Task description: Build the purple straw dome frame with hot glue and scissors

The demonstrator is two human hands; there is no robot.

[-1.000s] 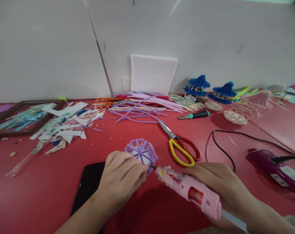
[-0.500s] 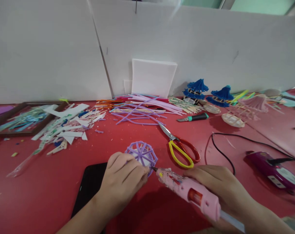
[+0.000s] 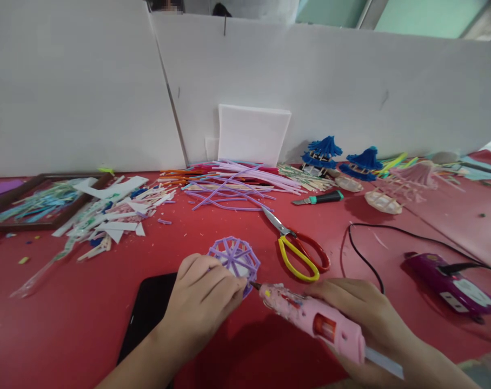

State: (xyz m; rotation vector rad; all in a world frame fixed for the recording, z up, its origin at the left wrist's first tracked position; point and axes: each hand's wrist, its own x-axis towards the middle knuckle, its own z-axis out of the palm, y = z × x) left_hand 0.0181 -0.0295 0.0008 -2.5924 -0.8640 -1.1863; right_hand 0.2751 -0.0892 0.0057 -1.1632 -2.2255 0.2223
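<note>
My left hand (image 3: 213, 294) is closed on the near edge of a small round purple frame (image 3: 234, 256), built of thin sticks that run like spokes over a whitish base. The fingertips hide part of its rim. In my right hand (image 3: 363, 308) is a pink hot glue gun (image 3: 310, 316), lying tilted with a clear glue stick (image 3: 384, 362) out of its back end. Its dark nozzle points left and meets or nearly meets the frame's rim beside my left fingertips; I cannot tell whether they touch.
Scissors (image 3: 296, 246) with red and yellow handles lie behind the glue gun, near a utility knife (image 3: 318, 198). Purple sticks (image 3: 233, 186) are heaped farther back. A black phone-like slab (image 3: 148, 308) lies beside my left wrist. At right are a purple power strip (image 3: 452, 283) and a black cable (image 3: 363, 254).
The view has tilted up slightly, showing more above the white partition. Both hands keep their grips, with the nozzle still at the purple frame's rim.
</note>
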